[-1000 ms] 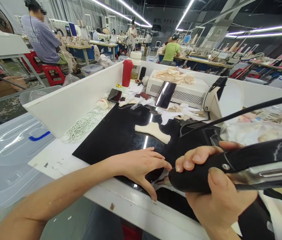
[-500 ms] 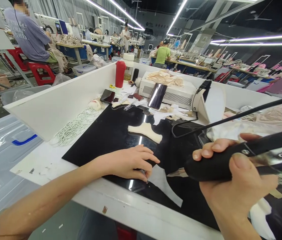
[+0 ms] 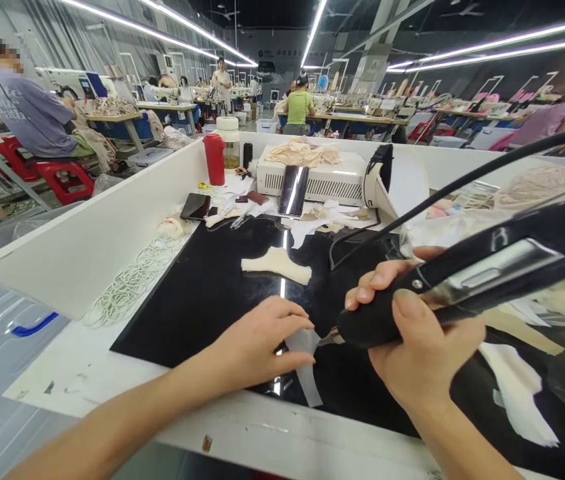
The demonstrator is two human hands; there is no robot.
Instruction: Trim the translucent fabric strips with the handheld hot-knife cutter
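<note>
My right hand point(image 3: 417, 340) grips a black corded hand tool point(image 3: 492, 267) with a silver strip along its body. A narrow metal tip point(image 3: 331, 337) sticks out of its lower left end, by a translucent white cut piece point(image 3: 307, 367) on the black mat point(image 3: 202, 300). Over the left edge of that piece is my left hand point(image 3: 275, 340), its thumb and fingers spread apart; whether the fingertips touch it I cannot tell. A cream curved fabric piece point(image 3: 277, 265) lies farther up the mat. Another cream piece point(image 3: 517, 393) lies right of my right forearm.
A black cable point(image 3: 442, 197) loops over the right side. Behind the mat are a phone point(image 3: 293, 190), a white vented box point(image 3: 342, 183), a red cup point(image 3: 215, 160) and scraps. Thin cord point(image 3: 127, 287) is heaped by the left partition point(image 3: 72, 240). Several people sit at distant sewing tables.
My left fingers have spread apart from a closer, curled pose. The tool's tip has come nearer to my left hand, and the white piece has turned. The camera view has shifted.
</note>
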